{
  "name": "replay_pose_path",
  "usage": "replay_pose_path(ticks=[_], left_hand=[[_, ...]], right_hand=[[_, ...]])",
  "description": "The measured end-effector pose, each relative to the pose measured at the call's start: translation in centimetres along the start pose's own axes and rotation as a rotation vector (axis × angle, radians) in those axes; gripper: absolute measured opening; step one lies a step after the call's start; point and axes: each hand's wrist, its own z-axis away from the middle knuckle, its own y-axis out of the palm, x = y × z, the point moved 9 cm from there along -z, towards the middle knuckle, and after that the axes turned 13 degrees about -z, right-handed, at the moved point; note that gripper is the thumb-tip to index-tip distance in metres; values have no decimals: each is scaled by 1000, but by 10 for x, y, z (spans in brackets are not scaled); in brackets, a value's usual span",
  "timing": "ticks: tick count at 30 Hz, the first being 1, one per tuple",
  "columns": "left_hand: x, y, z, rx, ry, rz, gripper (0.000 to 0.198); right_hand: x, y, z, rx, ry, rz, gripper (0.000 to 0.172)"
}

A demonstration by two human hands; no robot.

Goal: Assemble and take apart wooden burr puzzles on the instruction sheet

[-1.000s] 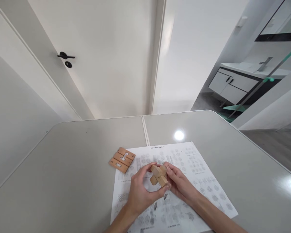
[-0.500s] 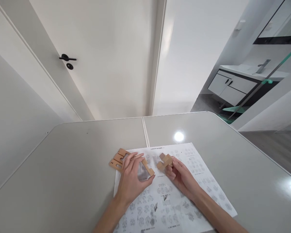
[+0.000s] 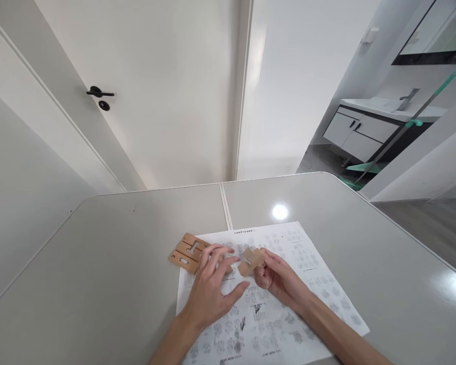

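Note:
Between the thumb and fingers of my right hand [image 3: 279, 279] are joined light wooden pieces [image 3: 252, 260], held just above the printed sheet [image 3: 319, 299]. My left hand [image 3: 213, 289] is spread over the sheet's left part, thumb and fingers apart, nothing gripped. Part of a wooden piece [image 3: 228, 269] shows beyond its fingers, mostly hidden by them. Flat brown wooden plates [image 3: 186, 247] with cut-out slots and a number 2 lie at the sheet's upper left corner, next to my left fingers.
The grey table [image 3: 110, 263] has a seam across its far half. Beyond its far edge stand a white door [image 3: 175, 101] with a black handle and, at the right, a sink cabinet [image 3: 361, 132].
My left hand has let go of the wooden piece it held, and its fingers have spread. The joined pieces in my right hand have shifted slightly left and turned.

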Motion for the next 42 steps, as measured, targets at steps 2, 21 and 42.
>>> replay_pose_path(ticks=[2, 21, 42], left_hand=[[-8, 1, 0, 26, 39, 80, 22], [-12, -5, 2, -108, -32, 166, 13], [-3, -5, 6, -197, -118, 6, 16]], right_hand=[[-1, 2, 1, 21, 22, 12, 26], [32, 12, 13, -133, -515, 978, 16], [20, 9, 4, -106, -296, 1006, 31]])
